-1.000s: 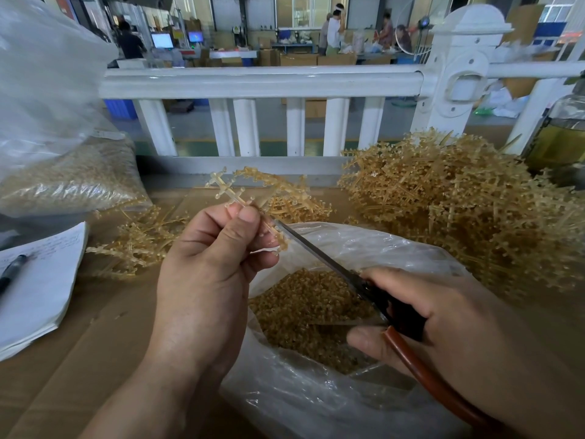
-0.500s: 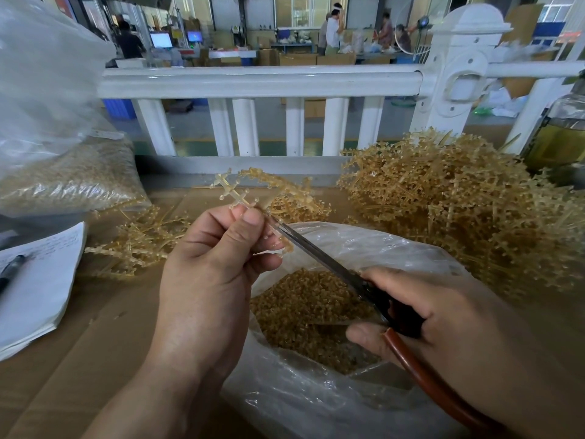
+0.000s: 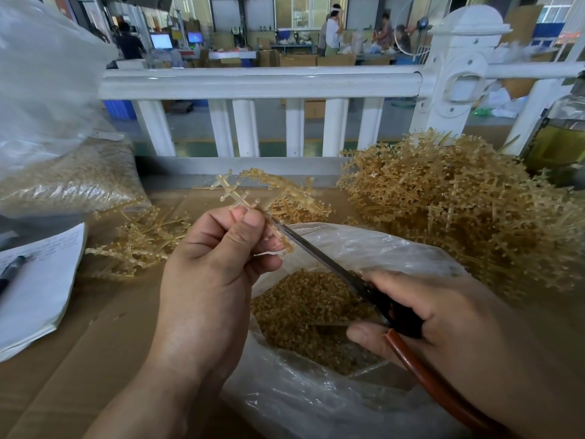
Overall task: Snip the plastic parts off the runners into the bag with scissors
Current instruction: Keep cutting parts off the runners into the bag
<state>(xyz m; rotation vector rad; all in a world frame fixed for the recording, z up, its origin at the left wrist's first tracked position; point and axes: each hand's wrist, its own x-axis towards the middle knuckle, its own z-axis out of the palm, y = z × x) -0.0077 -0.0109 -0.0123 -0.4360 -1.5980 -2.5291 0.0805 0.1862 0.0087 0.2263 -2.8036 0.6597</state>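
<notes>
My left hand pinches a pale translucent runner between thumb and fingers, above the open clear plastic bag. Small amber parts fill the bottom of the bag. My right hand grips scissors with red-brown handles. The blades point up and left, and their tip reaches the runner right beside my left thumb. Whether the blades are apart is hard to tell.
A big heap of uncut runners lies at the right, a smaller pile of runners at the left. A filled bag, a notebook with a pen sit at the left. A white railing runs behind.
The scissor tip has slid up and left along the runner, from below my left fingers to right beside my thumb. My left hand has stayed nearly still.
</notes>
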